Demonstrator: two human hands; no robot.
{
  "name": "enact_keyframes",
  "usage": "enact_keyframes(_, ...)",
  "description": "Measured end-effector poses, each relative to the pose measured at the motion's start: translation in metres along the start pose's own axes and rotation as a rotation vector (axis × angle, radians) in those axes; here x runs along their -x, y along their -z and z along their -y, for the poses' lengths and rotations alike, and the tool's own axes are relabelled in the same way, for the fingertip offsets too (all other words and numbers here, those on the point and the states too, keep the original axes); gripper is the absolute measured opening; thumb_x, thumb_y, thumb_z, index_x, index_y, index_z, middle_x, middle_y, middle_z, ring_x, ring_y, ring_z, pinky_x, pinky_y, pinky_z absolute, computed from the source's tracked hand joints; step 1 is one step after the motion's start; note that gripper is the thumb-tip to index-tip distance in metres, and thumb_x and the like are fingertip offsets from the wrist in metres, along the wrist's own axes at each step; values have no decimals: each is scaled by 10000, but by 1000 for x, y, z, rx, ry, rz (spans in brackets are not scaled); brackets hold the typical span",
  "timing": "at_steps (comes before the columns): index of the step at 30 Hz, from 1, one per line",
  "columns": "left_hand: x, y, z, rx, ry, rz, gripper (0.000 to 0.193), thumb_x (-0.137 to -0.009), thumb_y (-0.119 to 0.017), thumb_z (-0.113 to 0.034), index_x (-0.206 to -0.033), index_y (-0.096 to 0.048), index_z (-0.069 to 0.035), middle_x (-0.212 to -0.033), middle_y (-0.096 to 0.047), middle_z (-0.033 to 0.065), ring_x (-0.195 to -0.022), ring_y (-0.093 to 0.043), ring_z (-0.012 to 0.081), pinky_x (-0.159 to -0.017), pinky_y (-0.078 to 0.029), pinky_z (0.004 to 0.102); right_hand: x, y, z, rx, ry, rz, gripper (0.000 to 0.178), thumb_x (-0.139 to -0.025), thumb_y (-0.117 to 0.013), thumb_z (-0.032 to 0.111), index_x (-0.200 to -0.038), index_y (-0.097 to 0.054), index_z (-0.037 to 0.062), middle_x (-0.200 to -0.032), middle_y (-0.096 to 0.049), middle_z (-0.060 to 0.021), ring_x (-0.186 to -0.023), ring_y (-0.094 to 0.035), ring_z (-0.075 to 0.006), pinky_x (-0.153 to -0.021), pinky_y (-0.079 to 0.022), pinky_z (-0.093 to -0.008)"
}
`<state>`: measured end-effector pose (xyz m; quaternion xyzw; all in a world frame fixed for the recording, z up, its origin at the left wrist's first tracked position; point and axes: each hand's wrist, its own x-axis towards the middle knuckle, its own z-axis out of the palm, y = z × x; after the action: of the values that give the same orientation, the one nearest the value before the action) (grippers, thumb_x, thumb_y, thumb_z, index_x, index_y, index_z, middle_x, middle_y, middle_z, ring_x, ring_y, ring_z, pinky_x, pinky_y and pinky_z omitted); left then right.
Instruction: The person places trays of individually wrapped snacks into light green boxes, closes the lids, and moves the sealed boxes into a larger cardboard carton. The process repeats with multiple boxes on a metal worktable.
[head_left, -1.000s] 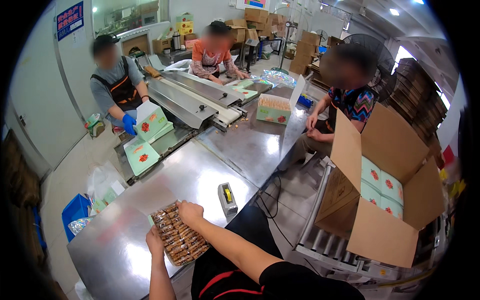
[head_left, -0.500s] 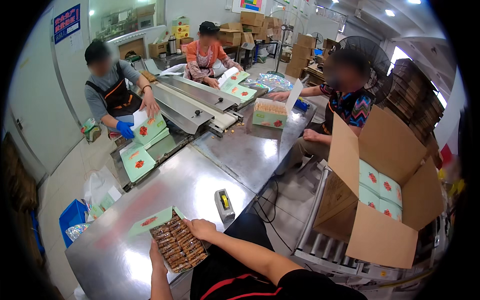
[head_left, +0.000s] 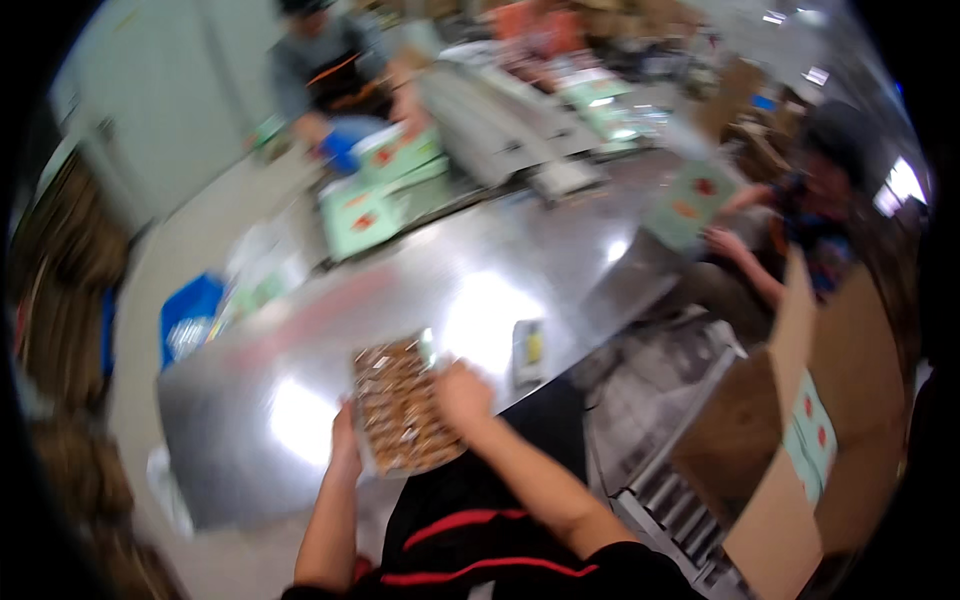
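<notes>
An open box of snacks (head_left: 405, 410), filled with rows of small brown pieces in clear wrappers, is held just above the near edge of the metal table. My left hand (head_left: 346, 440) grips its left side, the fingers partly hidden beneath. On its upper right edge is my right hand (head_left: 464, 398), closed and smeared by motion. A pale strip of the box shows beside that hand. Right of it on the table lies a grey tape dispenser (head_left: 528, 353) with a yellow roll.
A large open carton (head_left: 745, 430) with green boxes (head_left: 810, 440) stands at right by a roller conveyor (head_left: 680, 515). One co-worker (head_left: 770, 230) holds a green box (head_left: 690, 205). Two others work beyond a metal chute (head_left: 480, 120). A blue bin (head_left: 190, 315) sits left of the metal table (head_left: 250, 450).
The view has turned and blurred. The box in my hands has tilted, and its green lid no longer shows plainly. The co-worker at right now holds a green box that stood open on the table.
</notes>
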<state>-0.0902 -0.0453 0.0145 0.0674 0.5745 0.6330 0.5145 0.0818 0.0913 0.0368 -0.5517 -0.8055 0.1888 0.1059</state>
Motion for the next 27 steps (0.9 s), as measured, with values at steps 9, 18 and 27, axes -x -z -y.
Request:
enact_keyframes(9, 8, 25, 48, 82, -81, 54, 671, -1093, -403, -454, -1585, -288, -13, -1527, -469, 135, -1390, -435, 213, -1166, -317, 329, 12, -34, 78, -851, 117, 522, 294, -966, -654, 131, -1138, -659, -108, -917, -723, -144, -758, -714, -177, -654, -568, -292)
enact_keyframes(18, 8, 14, 62, -37, -216, 15, 645, -1077, -482, -399, -1564, -335, -2, -1411, -570, 128, -1295, -506, 196, -1124, -348, 322, -7, -55, 87, -729, 43, 514, 253, -866, -738, 70, -1057, -702, -92, -883, -723, -143, -716, -699, -175, -578, -567, -267)
enact_keyframes(27, 13, 4, 44, -310, -228, -114, 532, -1052, -542, -243, -1523, -425, -25, -1281, -652, 165, -1167, -592, 209, -1014, -443, 323, -5, -69, 84, -893, -139, 530, 346, -835, -671, -76, -1172, -590, -62, -999, -666, -153, -802, -684, -246, -615, -584, -334)
